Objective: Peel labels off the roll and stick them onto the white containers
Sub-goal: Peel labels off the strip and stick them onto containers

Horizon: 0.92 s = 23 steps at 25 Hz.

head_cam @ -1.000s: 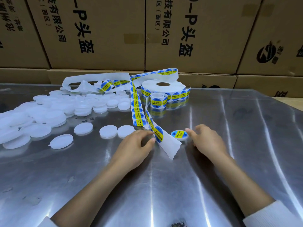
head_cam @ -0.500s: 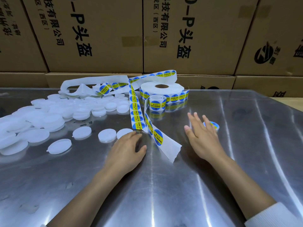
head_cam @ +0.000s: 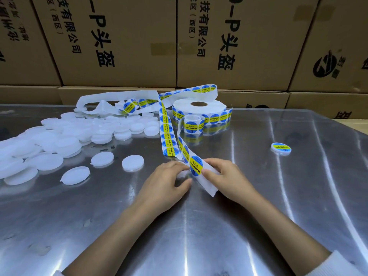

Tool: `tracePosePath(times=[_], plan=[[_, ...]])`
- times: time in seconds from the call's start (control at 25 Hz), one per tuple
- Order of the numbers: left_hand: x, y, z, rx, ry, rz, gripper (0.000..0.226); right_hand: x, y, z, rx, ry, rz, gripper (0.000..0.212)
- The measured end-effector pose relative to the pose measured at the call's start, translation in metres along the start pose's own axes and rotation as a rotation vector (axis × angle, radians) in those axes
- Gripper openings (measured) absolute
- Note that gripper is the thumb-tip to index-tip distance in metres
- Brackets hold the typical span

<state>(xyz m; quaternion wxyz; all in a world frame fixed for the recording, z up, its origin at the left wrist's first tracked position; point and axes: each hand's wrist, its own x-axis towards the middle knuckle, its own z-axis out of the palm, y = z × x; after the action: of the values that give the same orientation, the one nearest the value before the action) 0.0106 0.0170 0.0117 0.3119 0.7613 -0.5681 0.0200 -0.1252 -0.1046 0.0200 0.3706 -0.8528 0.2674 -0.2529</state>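
White plastic discs make up nearly all of the work that is left: a big heap of unlabelled white containers (head_cam: 59, 140) lies at about nine to ten o'clock on the steel surface (head_cam: 219, 226), with three loose ones strayed toward the middle, the nearest of them (head_cam: 132, 163) just to the left of the hands. Only one labelled container (head_cam: 281, 149) can be seen, set apart at about two o'clock with its blue and yellow sticker face up, so I judge the job to be at an early stage. All the containers look like flat closed discs; what is inside them cannot be told. At twelve o'clock lies the label roll (head_cam: 199, 109), its strip looping forward to the centre, and a long tail of stripped backing paper (head_cam: 111, 98) curls off toward eleven o'clock. The left hand (head_cam: 165, 188) has its fingers curled round the strip and what seems to be a white disc under it, though that is mostly hidden. The right hand (head_cam: 227, 178) pinches the strip's free end beside the next label (head_cam: 196, 168), apparently starting to peel it.
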Motion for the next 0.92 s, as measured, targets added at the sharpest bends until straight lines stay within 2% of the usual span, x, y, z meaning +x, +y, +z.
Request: tracePosePath(times=[0.12, 0.24, 0.48, 0.76, 0.92], plan=[[0.0, 0.004, 0.002, -0.085, 0.1, 0.032, 0.04, -0.001, -0.004, 0.0, 0.255, -0.014, 0.02, 0.017], [0.0, 0.009, 0.0, -0.166, 0.222, 0.037, 0.034, -0.002, -0.009, 0.002, 0.439, -0.087, 0.039, 0.014], [-0.002, 0.011, -0.001, -0.212, 0.164, -0.03, 0.016, -0.003, -0.008, -0.004, 0.358, -0.215, -0.036, 0.015], [-0.001, 0.009, -0.002, -0.267, 0.077, -0.001, 0.015, -0.002, -0.005, -0.009, 0.256, -0.284, -0.038, 0.022], [0.003, 0.007, 0.002, -0.3, 0.07, 0.006, 0.016, -0.002, -0.004, -0.011, 0.145, -0.261, -0.045, 0.021]])
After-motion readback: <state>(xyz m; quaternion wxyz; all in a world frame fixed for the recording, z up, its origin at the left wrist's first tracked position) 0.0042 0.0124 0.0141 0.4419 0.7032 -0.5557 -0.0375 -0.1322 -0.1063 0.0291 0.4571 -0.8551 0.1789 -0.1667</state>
